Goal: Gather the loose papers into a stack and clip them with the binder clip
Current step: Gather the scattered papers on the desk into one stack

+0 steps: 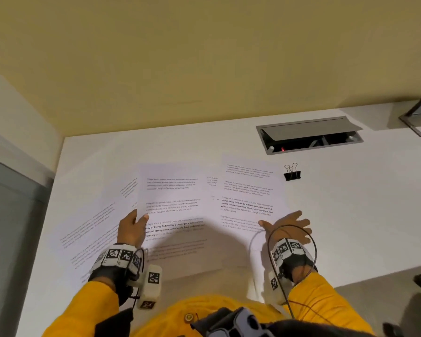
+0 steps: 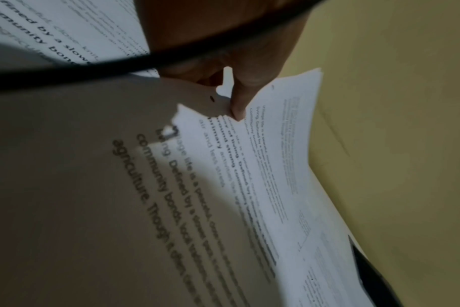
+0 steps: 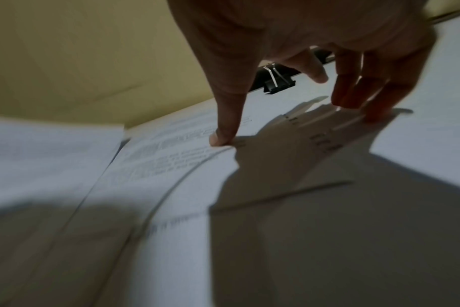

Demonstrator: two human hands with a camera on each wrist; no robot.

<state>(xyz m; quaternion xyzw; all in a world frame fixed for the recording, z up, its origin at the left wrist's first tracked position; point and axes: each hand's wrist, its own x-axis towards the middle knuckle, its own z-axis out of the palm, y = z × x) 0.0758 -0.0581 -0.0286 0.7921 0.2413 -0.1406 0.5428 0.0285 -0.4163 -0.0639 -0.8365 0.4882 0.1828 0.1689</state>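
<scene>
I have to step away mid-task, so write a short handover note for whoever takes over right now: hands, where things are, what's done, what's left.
Left hand: pinching the left edge of the middle sheet, thumb on top.
Right hand: fingers spread, fingertips pressing the right sheet, holding nothing.
Papers: fanned out overlapping on the white desk, another angled sheet at far left.
Binder clip: on the desk beyond the right sheet's far right corner, untouched.
Done: nothing stacked yet.
Left: pull the sheets together, square the edges, clip.

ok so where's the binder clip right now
In the head view the binder clip stands on the white desk, right of the spread papers, near the cable hatch, beyond the right hand.
</scene>
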